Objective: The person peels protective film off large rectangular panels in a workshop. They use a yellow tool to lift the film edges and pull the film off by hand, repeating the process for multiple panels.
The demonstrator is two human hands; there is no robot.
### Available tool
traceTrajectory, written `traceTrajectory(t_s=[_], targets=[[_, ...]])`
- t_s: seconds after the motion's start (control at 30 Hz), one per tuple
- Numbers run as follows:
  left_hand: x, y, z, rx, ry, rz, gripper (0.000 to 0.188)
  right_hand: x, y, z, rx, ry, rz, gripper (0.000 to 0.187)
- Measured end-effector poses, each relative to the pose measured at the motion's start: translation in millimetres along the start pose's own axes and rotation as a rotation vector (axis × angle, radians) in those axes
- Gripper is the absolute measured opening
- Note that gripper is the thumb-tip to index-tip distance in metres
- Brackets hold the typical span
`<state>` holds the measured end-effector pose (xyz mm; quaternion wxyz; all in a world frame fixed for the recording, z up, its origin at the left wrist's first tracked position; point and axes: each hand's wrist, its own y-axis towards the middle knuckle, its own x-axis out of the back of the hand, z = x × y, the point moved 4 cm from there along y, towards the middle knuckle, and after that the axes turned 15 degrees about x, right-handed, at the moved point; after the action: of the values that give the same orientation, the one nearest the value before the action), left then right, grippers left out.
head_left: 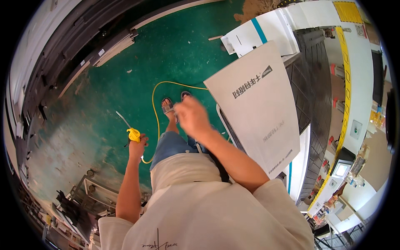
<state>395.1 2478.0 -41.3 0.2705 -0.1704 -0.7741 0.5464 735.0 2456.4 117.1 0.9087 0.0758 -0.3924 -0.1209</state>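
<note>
My left hand (139, 146) is closed around a yellow air blow gun (133, 134), out to the left of my body. Its thin metal nozzle (123, 120) points up and left over the green floor. From near that hand a yellow air hose (154, 104) loops round past my feet to the right, where it passes out of sight by a large pale board. My right hand (192, 116) is raised in front of my waist and smeared by motion, so its fingers cannot be made out. Nearest to it is the large pale printed board (258, 104), apart from the hand.
The board lies over a machine with a dark slatted bed (310, 91) and a white housing (256, 35). A yellow-striped beam (343, 96) runs along the right. Stacked panels (112, 48) stand at the far left, and a metal trolley frame (96, 187) at the near left.
</note>
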Motion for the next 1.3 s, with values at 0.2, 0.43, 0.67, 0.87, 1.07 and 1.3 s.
traceTrajectory(t_s=[0.2, 0.43, 0.67, 0.87, 1.07, 1.3], targets=[[-14, -31, 29, 0.017, -0.083, -0.039, 0.038, 57, 4, -30, -0.015, 0.026, -0.067, 0.002], [-70, -83, 49, -0.020, -0.186, -0.120, 0.033, 106, 44, -83, 0.407, -0.013, 0.144, 0.010], [-150, -136, 118, 0.002, -0.105, -0.217, 0.030, 97, 66, -94, 0.718, 0.096, 0.392, 0.009], [-184, -162, 174, 0.103, -0.241, -0.298, 0.028, 135, -46, -92, 1.021, 0.239, 0.684, 0.015], [-190, -179, 166, 0.119, -0.205, -0.304, 0.026, 133, -3, -88, 0.842, 0.187, 0.527, 0.011], [-115, -147, -121, -0.303, 0.177, -0.379, 0.034, 102, 23, -92, 0.813, 0.174, 0.393, 0.011]])
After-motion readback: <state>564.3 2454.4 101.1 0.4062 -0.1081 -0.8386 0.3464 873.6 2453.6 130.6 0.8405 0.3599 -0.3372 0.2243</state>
